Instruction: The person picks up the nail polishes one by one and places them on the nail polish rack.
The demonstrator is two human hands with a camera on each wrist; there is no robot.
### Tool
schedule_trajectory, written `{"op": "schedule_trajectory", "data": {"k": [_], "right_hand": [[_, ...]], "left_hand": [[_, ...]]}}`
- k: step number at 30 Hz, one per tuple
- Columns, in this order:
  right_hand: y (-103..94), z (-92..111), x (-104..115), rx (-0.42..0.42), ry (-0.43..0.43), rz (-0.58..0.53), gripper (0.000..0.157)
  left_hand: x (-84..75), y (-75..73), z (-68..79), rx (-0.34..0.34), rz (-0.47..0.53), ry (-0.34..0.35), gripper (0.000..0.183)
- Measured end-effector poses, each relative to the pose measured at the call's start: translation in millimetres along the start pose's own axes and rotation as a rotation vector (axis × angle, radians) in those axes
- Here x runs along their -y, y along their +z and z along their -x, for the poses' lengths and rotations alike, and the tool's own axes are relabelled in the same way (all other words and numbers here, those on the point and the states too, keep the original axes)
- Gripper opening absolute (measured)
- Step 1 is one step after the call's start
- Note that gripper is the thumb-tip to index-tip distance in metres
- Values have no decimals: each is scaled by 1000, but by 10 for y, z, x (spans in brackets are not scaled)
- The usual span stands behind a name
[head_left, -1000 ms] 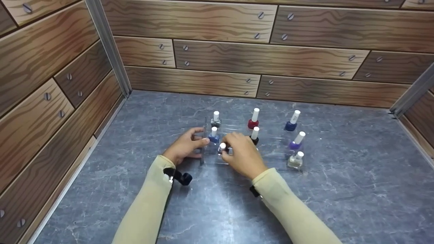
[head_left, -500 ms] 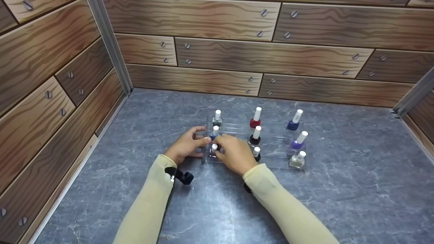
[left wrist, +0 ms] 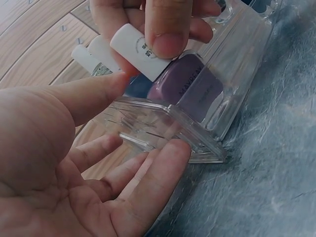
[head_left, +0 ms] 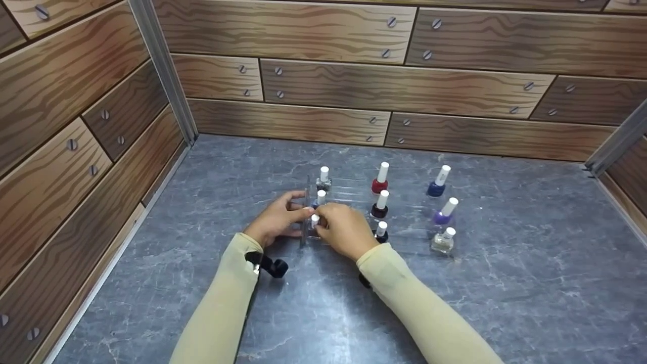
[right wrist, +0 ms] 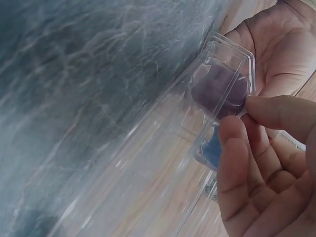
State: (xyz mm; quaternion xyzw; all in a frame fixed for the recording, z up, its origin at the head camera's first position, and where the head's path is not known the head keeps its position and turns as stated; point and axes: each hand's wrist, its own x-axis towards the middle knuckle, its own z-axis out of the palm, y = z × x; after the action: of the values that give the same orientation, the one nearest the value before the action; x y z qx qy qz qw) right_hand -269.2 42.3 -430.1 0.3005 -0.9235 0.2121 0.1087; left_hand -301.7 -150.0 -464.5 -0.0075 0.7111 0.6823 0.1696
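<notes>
My right hand [head_left: 349,230] pinches the white cap of a mauve nail polish bottle [left wrist: 173,89] between thumb and fingers. The bottle sits low at the left end of the front step of a clear plastic rack [left wrist: 217,153], seen through its wall in the right wrist view. My left hand [head_left: 277,217] holds the rack's left end panel, thumb over the edge and fingers against the outside. Just behind the mauve bottle stands a blue nail polish bottle [right wrist: 212,150], partly hidden by my right hand. A glittery silver polish bottle [head_left: 324,183] stands behind that.
Mid-rack stand a red [head_left: 380,185], a dark [head_left: 379,210] and a black polish bottle [head_left: 382,236]. Farther right are a navy [head_left: 436,189], a purple [head_left: 442,218] and a pale clear bottle [head_left: 443,244]. Wood-patterned walls [head_left: 323,83] enclose the grey marbled tabletop [head_left: 530,242].
My right hand has moved left with the mauve bottle, to the rack's left end. The black bottle at mid-front has come into sight. My left hand stays on the end panel.
</notes>
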Motion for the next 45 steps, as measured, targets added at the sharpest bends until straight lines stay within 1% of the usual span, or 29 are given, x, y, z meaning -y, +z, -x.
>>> {"op": "schedule_trajectory", "data": {"k": [4, 9, 11, 13, 15, 16, 17, 19, 21, 22, 24, 26, 27, 28, 29, 30, 31, 32, 33, 34, 35, 36, 37, 39, 40, 42, 43, 45], "right_hand": [[-17, 23, -32, 4, 16, -16, 6], [-78, 45, -57, 34, 28, -79, 6], [-126, 58, -54, 55, 36, -105, 14], [-196, 88, -44, 76, 49, -128, 28], [-295, 141, -21, 104, 62, -160, 41], [-354, 180, -10, 116, 51, -172, 46], [-420, 228, -2, 130, 24, -182, 46], [-574, 352, 4, 176, -74, -192, 40], [-744, 504, -21, 223, -213, -213, 31], [-826, 586, -57, 232, -291, -234, 27], [-990, 754, -167, 222, -412, -310, 23], [-1140, 907, -327, 166, -475, -412, 22], [-1210, 974, -424, 119, -478, -454, 22], [-1278, 1037, -527, 63, -460, -485, 22], [-1348, 1092, -627, 4, -413, -497, 22], [-1409, 1139, -725, -63, -334, -491, 21], [-1462, 1171, -825, -132, -238, -467, 19], [-1502, 1189, -924, -205, -137, -424, 18], [-1531, 1201, -1022, -265, -18, -366, 15], [-1549, 1205, -1117, -308, 93, -301, 12], [-1553, 1204, -1206, -328, 196, -239, 10], [-1542, 1200, -1296, -327, 283, -189, 9], [-1528, 1201, -1379, -301, 350, -151, 10], [-1490, 1217, -1520, -200, 440, -97, 16], [-1468, 1232, -1576, -138, 468, -91, 20], [-1426, 1259, -1658, -44, 503, -108, 25], [-1410, 1271, -1683, -15, 515, -120, 27], [-1379, 1284, -1724, 4, 522, -132, 29]], "left_hand": [[3, 52, -15, 4, 6, 0, 69], [-6, 103, -28, 4, 7, -1, 68], [-11, 115, -33, 7, 7, -1, 68], [-20, 124, -34, 10, 10, -5, 67], [-24, 125, -36, 17, 10, -3, 67], [-27, 124, -34, 20, 10, -4, 67], [-31, 123, -32, 23, 11, -4, 67], [-31, 114, -25, 25, 10, -4, 68], [-28, 100, -16, 22, 9, -8, 69], [-24, 93, -13, 21, 7, -10, 69], [-13, 75, -5, 22, 3, -11, 70], [-6, 61, 5, 23, -6, -12, 71], [-3, 57, 9, 27, -9, -10, 71], [-2, 55, 11, 30, -10, -7, 71], [-1, 51, 11, 32, -10, -5, 72], [0, 45, 12, 35, -16, -4, 72], [1, 34, 13, 36, -18, -6, 72], [3, 20, 13, 35, -19, -5, 72], [2, 4, 19, 32, -19, -6, 72], [3, -17, 24, 27, -21, -7, 72], [4, -38, 30, 23, -24, -8, 72], [3, -55, 38, 17, -25, -9, 72], [0, -66, 44, 14, -23, -7, 72], [-11, -69, 54, 12, -20, -3, 73], [-13, -63, 53, 15, -20, 0, 73], [-19, -39, 49, 15, -16, -1, 74], [-23, -25, 47, 15, -17, -4, 73], [-33, 7, 36, 15, -24, -8, 73]]}}
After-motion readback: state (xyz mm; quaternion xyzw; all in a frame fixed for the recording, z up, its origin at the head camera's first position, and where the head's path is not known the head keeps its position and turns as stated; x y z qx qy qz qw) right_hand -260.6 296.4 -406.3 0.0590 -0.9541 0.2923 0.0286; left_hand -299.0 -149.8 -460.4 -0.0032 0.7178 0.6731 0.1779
